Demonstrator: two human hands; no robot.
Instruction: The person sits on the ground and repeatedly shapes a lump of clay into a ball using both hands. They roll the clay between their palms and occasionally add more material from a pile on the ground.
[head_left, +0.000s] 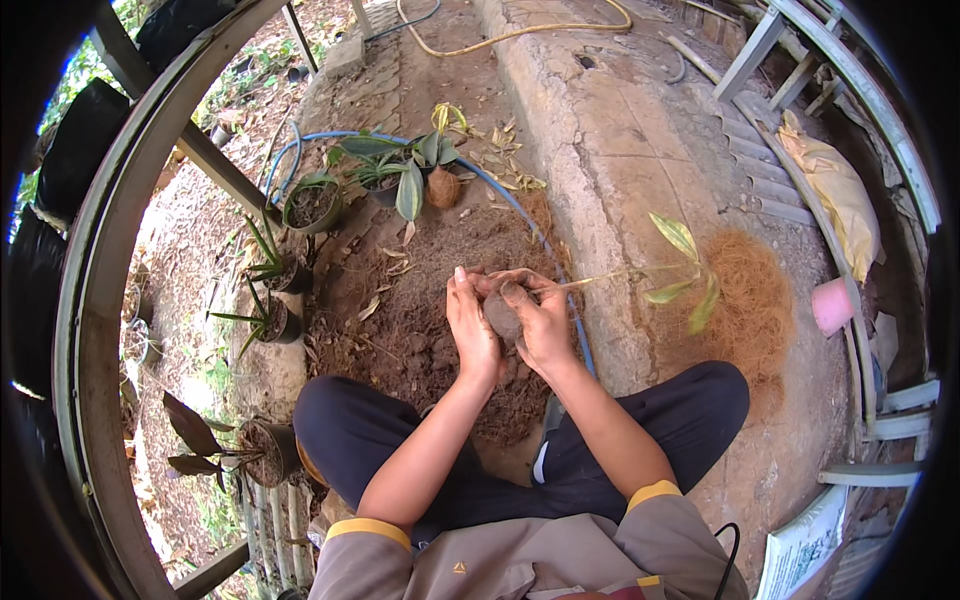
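Observation:
My left hand (472, 322) and my right hand (541, 319) are cupped around a ball of dark, moist soil (502, 316) above the soil heap. The left palm lies along the ball's left side; the right thumb presses on its top. A thin plant stem runs out to the right from the ball and ends in variegated green and yellow leaves (679, 238) above the concrete. Both hands are smeared with soil. The roots are hidden inside the ball. Below the hands is a heap of loose dark soil (427, 367), between my bent legs.
Orange-brown coconut fibre (750, 322) lies on the concrete ledge at the right. A blue hose (501, 189) curves behind the soil. Potted plants (313, 204) stand at the left, near a fibre-wrapped ball (443, 187) with leaves. A pink container (832, 307) and a yellowish sack (832, 187) are at far right.

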